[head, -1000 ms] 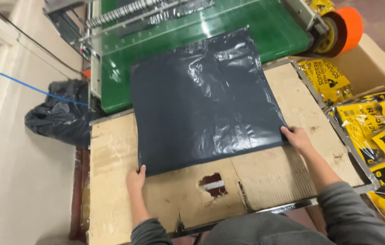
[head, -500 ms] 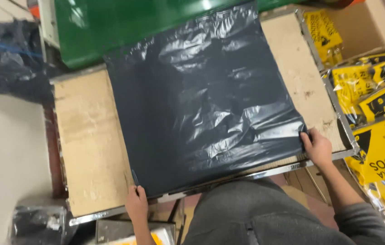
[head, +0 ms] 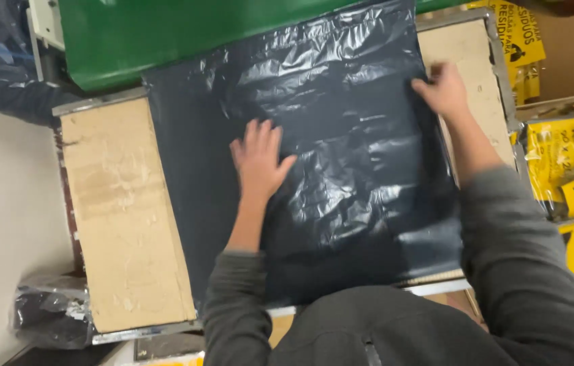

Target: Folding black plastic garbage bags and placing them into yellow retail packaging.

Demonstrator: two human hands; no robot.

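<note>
The black plastic bag [head: 341,156] lies at frame centre on the wooden surface [head: 121,217]. The left hand [head: 260,159] presses flat with spread fingers; the right hand [head: 444,88] pinches the bag's right edge. Smoothing outward should avoid wrinkles.

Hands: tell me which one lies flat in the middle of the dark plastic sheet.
The left hand, fingers spread flat on the middle of the dark plastic sheet; the right hand is at the sheet's right edge instead.
</note>
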